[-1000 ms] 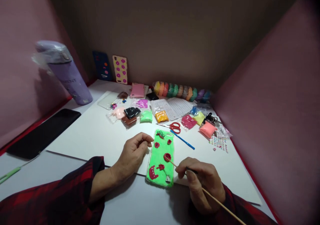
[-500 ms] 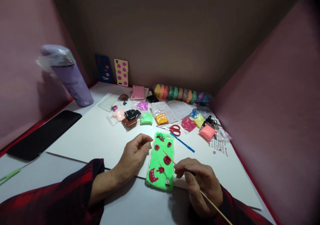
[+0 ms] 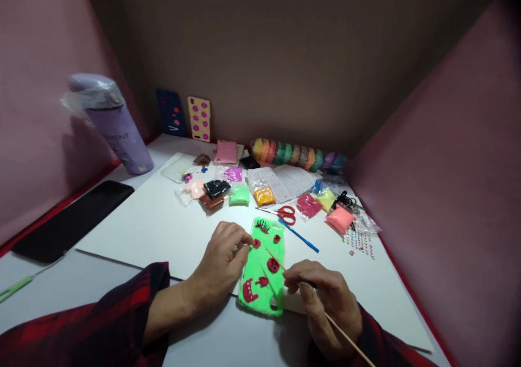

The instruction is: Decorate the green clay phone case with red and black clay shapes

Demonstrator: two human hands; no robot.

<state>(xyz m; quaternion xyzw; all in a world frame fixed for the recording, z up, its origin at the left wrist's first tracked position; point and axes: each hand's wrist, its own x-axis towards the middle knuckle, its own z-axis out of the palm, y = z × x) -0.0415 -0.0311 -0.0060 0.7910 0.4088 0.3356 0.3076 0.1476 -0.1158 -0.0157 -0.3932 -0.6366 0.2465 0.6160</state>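
A phone case coated in bright green clay, dotted with small red and black clay shapes, lies on the white sheet in front of me. My left hand rests at the case's left edge, fingers curled and pinched against it near a red shape. My right hand grips a thin wooden stick like a pen, its tip over the green clay beside a round red piece.
Behind the case lie red scissors, a blue pen, several small bags of coloured clay, a printed sheet, a row of coloured clay tubs and gem stickers. A purple bottle and a black phone are at the left.
The stick's tip lifted off the round red piece and now lies across the clay beside it. My left hand shifted right to the case's edge, and the view tilted slightly.
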